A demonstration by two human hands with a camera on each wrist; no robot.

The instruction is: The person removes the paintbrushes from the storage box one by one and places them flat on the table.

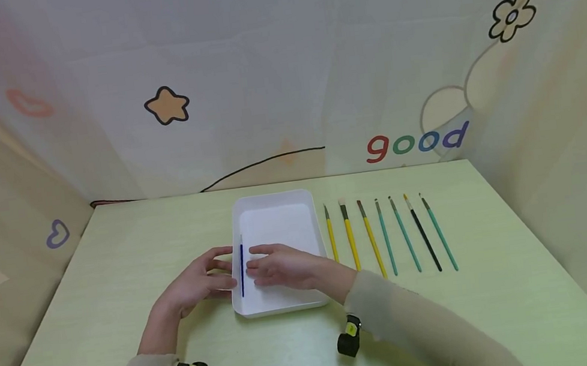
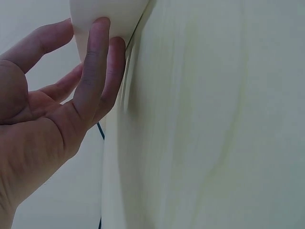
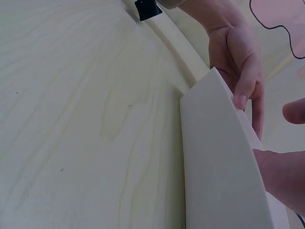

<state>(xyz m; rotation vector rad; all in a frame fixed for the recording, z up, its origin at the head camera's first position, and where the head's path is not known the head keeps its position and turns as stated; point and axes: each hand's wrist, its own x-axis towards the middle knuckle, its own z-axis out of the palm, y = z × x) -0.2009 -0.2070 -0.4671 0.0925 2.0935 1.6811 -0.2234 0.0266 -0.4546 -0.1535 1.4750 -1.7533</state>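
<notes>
A paintbrush with a blue handle (image 1: pixel 242 270) lies lengthwise along the left side of a white tray (image 1: pixel 281 214). My left hand (image 1: pixel 198 283) is at the tray's left wall, its spread fingertips touching the outside of it. The left wrist view shows those fingers (image 2: pixel 97 52) lightly bent against the white wall. Over the tray, just right of the blue brush, my right hand (image 1: pixel 287 266) reaches in with loosely extended fingers and nothing in its grasp. In the right wrist view the tray's near wall (image 3: pixel 219 152) hides part of that hand.
Right of the tray several paintbrushes lie in a row on the light wooden table (image 1: pixel 451 322): yellow-handled ones (image 1: pixel 351 237), teal ones (image 1: pixel 404 234) and a black one (image 1: pixel 426 240). My right forearm (image 1: pixel 394 304) crosses below them. A printed curtain (image 1: pixel 261 90) hangs behind.
</notes>
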